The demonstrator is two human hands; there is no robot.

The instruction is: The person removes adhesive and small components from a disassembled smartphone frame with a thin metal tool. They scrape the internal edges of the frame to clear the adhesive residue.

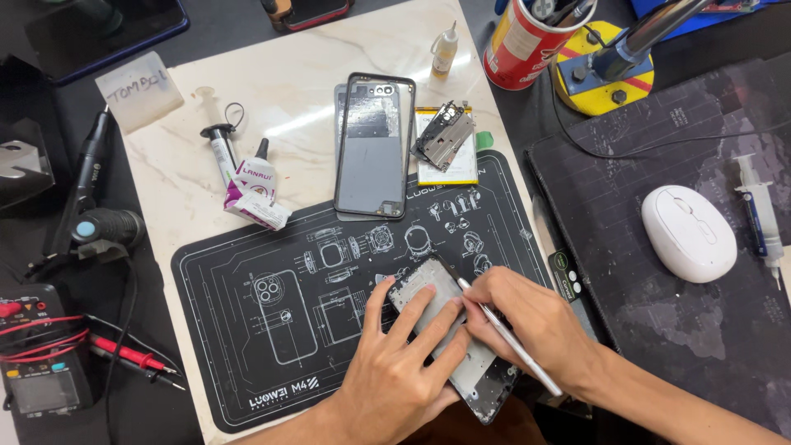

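Opened dark smartphone frame with a grey inner plate (449,330) is pinned flat on the black printed repair mat (247,346), near its lower right corner, closest to the camera. Left hand (400,371) is spread over the frame, fingers pressed on the plate and thumb at its upper edge, apparently to stop it sliding. Right hand (535,325) is closed in a pen grip on a thin silver metal tool (511,338), its tip laid at the frame's upper right edge just beside the left fingertips; whether the tip is under a part cannot be told.

Further up the mat, a grey phone back cover with camera cutout (372,148) is set overlapping onto the pale marble slab (288,91), with a yellow-edged flat battery (449,161) and a small metal bracket piece (443,136) beside it, parked out of the work zone. A white glue tube in purple-white wrapping (251,185) and a small syringe (221,152) are left on the slab. A white computer mouse (688,232) sits on the dark pad to the right, well apart. A multimeter with red probes (41,363) lies on the tabletop at left.
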